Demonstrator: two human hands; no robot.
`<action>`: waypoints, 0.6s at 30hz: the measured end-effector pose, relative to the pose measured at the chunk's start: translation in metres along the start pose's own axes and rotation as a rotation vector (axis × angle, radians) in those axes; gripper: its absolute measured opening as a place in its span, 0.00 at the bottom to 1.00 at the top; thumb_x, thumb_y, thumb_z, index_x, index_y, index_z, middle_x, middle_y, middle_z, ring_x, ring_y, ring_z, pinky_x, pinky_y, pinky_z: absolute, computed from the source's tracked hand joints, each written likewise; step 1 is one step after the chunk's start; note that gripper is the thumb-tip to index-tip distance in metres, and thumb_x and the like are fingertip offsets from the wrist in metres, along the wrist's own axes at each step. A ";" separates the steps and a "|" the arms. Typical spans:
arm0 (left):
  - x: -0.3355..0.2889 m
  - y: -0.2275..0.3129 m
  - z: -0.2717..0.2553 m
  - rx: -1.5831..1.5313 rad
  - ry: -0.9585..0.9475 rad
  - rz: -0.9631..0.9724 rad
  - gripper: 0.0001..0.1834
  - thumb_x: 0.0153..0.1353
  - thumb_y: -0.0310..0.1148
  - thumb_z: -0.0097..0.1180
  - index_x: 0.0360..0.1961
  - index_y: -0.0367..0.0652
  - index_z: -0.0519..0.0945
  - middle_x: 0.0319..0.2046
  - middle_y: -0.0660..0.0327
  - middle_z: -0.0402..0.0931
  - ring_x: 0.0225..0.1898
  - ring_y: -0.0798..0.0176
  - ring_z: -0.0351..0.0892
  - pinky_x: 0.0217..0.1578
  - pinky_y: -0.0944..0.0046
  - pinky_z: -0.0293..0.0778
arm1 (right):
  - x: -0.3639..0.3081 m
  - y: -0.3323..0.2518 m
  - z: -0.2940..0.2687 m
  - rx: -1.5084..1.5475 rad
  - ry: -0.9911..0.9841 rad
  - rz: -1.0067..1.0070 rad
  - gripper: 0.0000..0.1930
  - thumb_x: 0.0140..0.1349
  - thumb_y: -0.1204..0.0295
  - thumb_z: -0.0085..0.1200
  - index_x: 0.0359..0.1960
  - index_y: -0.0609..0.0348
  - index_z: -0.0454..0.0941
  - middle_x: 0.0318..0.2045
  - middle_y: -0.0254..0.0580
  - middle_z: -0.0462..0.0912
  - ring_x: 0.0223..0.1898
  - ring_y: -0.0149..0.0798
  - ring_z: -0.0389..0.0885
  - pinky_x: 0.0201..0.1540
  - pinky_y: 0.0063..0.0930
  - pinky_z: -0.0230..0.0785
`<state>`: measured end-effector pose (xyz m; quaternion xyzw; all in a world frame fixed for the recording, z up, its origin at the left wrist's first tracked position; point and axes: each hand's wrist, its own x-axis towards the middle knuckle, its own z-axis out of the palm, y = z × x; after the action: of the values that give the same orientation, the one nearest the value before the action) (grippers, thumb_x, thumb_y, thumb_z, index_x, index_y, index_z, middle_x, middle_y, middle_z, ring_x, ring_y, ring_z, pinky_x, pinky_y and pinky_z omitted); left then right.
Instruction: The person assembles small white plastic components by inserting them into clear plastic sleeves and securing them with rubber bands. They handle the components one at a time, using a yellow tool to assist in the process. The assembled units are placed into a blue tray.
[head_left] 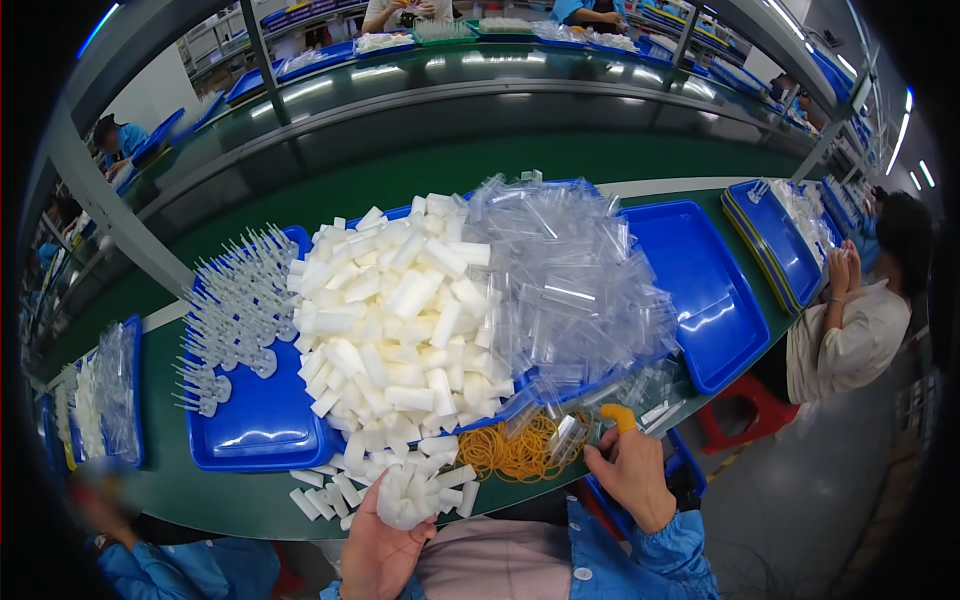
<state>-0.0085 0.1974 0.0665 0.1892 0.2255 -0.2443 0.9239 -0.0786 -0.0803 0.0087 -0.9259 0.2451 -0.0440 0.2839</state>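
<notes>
Low in the middle, my left hand (378, 556) is closed around a rounded white bundle (408, 497) with a ruffled top; what it is made of I cannot make out. My right hand (638, 478) is at the table's front edge, its thumb and forefinger apart. An orange-yellow finger cot (619, 416) covers one fingertip. Beside that hand lie a heap of yellow rubber bands (520, 448) and some loose clear plastic sleeves (568, 436). Short white foam-like cylinders (318, 502) are scattered next to my left hand.
Beyond my hands rise a large pile of white cylinders (410, 310) and a pile of clear sleeves (580, 285). White stemmed plastic parts (235, 305) fill part of the left blue tray (262, 425). Another blue tray (715, 340) stands right. Co-workers sit on both sides, near a red stool (745, 415).
</notes>
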 end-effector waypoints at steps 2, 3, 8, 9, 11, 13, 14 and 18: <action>-0.003 0.002 0.000 -0.010 -0.069 -0.052 0.25 0.45 0.21 0.64 0.48 0.38 0.75 0.49 0.48 0.69 0.45 0.53 0.74 0.41 0.55 0.73 | 0.000 -0.004 -0.004 0.026 0.010 -0.029 0.18 0.47 0.63 0.64 0.32 0.63 0.74 0.19 0.45 0.76 0.23 0.49 0.77 0.27 0.39 0.67; -0.002 0.004 -0.013 0.081 -0.092 -0.061 0.24 0.46 0.22 0.65 0.48 0.38 0.76 0.49 0.48 0.69 0.45 0.53 0.73 0.42 0.56 0.73 | 0.000 -0.009 -0.007 0.014 0.013 -0.030 0.18 0.47 0.64 0.64 0.33 0.64 0.74 0.19 0.46 0.76 0.23 0.49 0.77 0.27 0.39 0.67; 0.006 0.002 -0.048 0.458 -0.252 -0.002 0.31 0.59 0.51 0.53 0.60 0.49 0.62 0.48 0.52 0.70 0.42 0.53 0.72 0.35 0.59 0.71 | 0.001 -0.014 -0.008 -0.013 0.030 -0.038 0.19 0.46 0.67 0.62 0.38 0.65 0.74 0.20 0.47 0.77 0.23 0.50 0.78 0.27 0.40 0.69; 0.006 0.002 -0.046 0.479 -0.232 -0.007 0.32 0.59 0.51 0.54 0.60 0.50 0.62 0.49 0.52 0.69 0.42 0.53 0.72 0.36 0.59 0.71 | 0.000 -0.012 -0.009 -0.039 -0.006 -0.019 0.18 0.47 0.68 0.62 0.38 0.65 0.74 0.21 0.47 0.77 0.23 0.51 0.78 0.27 0.40 0.69; 0.005 0.000 -0.034 0.512 -0.218 -0.012 0.32 0.58 0.49 0.55 0.61 0.50 0.61 0.50 0.52 0.67 0.42 0.53 0.71 0.36 0.58 0.70 | -0.001 -0.008 -0.011 -0.089 -0.078 0.020 0.18 0.47 0.68 0.61 0.38 0.65 0.74 0.23 0.47 0.78 0.24 0.51 0.78 0.28 0.41 0.70; 0.006 -0.003 -0.015 0.537 -0.230 -0.014 0.32 0.59 0.46 0.56 0.61 0.51 0.60 0.52 0.52 0.66 0.43 0.54 0.71 0.37 0.58 0.69 | -0.002 -0.010 -0.013 -0.050 -0.082 0.048 0.17 0.47 0.70 0.59 0.39 0.65 0.75 0.23 0.47 0.78 0.24 0.49 0.79 0.28 0.39 0.71; 0.006 -0.004 -0.017 0.494 -0.198 -0.012 0.32 0.59 0.44 0.56 0.62 0.52 0.59 0.52 0.53 0.66 0.43 0.54 0.71 0.37 0.58 0.70 | -0.003 -0.012 -0.015 -0.030 -0.084 0.063 0.17 0.47 0.71 0.58 0.40 0.65 0.75 0.24 0.47 0.78 0.24 0.48 0.79 0.28 0.38 0.72; 0.009 -0.010 -0.018 0.323 -0.123 -0.031 0.31 0.59 0.37 0.56 0.62 0.53 0.59 0.53 0.54 0.66 0.42 0.54 0.71 0.35 0.59 0.70 | -0.009 -0.018 -0.022 0.282 0.063 0.012 0.18 0.48 0.76 0.55 0.44 0.65 0.75 0.25 0.43 0.79 0.25 0.39 0.81 0.29 0.31 0.73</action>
<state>-0.0128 0.1949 0.0444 0.3162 0.1293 -0.3027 0.8897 -0.0838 -0.0734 0.0376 -0.8734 0.2510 -0.1055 0.4038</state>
